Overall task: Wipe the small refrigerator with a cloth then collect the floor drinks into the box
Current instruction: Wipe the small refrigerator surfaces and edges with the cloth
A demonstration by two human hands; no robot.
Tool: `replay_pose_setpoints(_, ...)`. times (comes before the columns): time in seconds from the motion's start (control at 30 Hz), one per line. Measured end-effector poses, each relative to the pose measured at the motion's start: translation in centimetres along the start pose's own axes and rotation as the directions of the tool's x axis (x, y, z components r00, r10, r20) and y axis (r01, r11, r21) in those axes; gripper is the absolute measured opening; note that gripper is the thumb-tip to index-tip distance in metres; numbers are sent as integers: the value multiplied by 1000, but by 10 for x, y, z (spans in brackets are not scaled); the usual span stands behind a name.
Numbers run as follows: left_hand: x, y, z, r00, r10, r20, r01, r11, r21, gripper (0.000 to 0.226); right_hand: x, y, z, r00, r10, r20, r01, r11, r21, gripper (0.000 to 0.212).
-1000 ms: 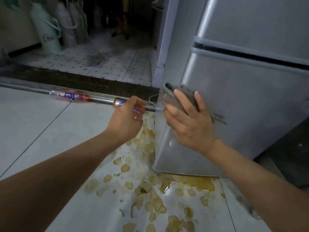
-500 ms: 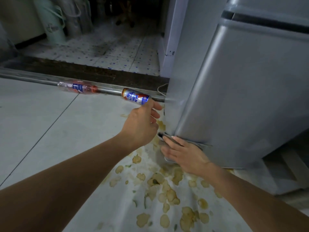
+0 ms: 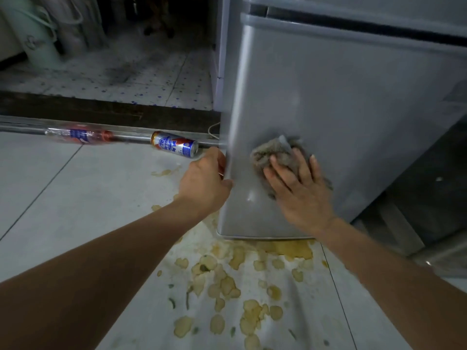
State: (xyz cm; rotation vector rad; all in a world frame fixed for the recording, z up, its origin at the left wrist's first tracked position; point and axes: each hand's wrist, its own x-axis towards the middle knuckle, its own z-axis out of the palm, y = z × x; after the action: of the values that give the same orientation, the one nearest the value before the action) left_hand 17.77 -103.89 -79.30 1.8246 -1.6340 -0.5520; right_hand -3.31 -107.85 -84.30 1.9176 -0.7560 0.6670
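Right hand [image 3: 300, 190], fingers flat, presses the cloth [image 3: 274, 152] on the refrigerator [image 3: 353, 109] door, higher than half a second ago, so wiping continues. Left hand [image 3: 204, 183] seems to grip the door's edge; the can [image 3: 174, 147] and bottle [image 3: 78, 136] await collection.

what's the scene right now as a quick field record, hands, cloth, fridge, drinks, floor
right hand: flat, pressing cloth on fridge door
left hand: gripping fridge's front left edge
fridge: silver, doors closed
can: on its side by the metal threshold rail
bottle: clear plastic, lying along the rail
floor: yellowish spill in front of fridge
box: not in view
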Motion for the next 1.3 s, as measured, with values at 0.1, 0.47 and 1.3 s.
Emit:
replay_pose_setpoints(0.1, -2, 3, 4, 998, -27, -49, 27, 1000, -2, 35, -32, -8, -1, 943, -231, 238, 212, 972, 104, 82)
replay_pose_setpoints(0.47, -7, 14, 4, 993, -103, -66, 104, 994, 17, 44, 8, 5, -43, 999, -21, 51, 13, 990, 143, 8)
replay_pose_setpoints(1.3, -4, 9, 3, 999, 2, -46, 2, 995, 101, 45, -63, -12, -28, 781, 556, 284, -599, 796, 86, 37)
